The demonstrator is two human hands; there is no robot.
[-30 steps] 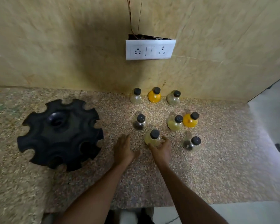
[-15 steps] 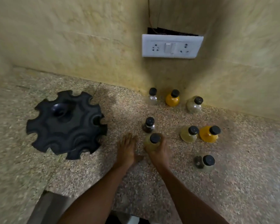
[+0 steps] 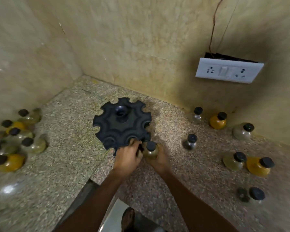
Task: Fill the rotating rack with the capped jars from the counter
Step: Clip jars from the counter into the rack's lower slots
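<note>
At the near edge of the black rack (image 3: 122,124), both hands meet. Right hand (image 3: 157,160) curls round a pale yellowish jar (image 3: 150,152) with a black cap, holding it upright just beside the rack's near-right notch; whether jar touches rack, cannot tell. Left hand (image 3: 128,158) has fingers bent onto the rack's near rim, gripping it at the edge. Frame is motion-blurred around the hands.

Rack sits on the speckled stone counter (image 3: 70,128), near the inner corner of the tiled walls. Its notches and round seats all show bare; a hollow hub stands at the centre.

Right of the rack, loose jars stand on the counter, all black-capped: a clear one (image 3: 197,114) by the back wall, an orange one (image 3: 218,120) next to it, a greyish one (image 3: 243,132) further right. A dark jar (image 3: 189,142) stands alone nearer the hands. Further right, a pale jar (image 3: 233,161) touching an orange jar (image 3: 259,166); a dark jar (image 3: 251,195) nearest the counter edge.

Far left, a blurred cluster of jars (image 3: 15,138), some orange, some pale.

White socket plate (image 3: 228,70) on the wall above the right-hand jars, thin wire running up from it.
</note>
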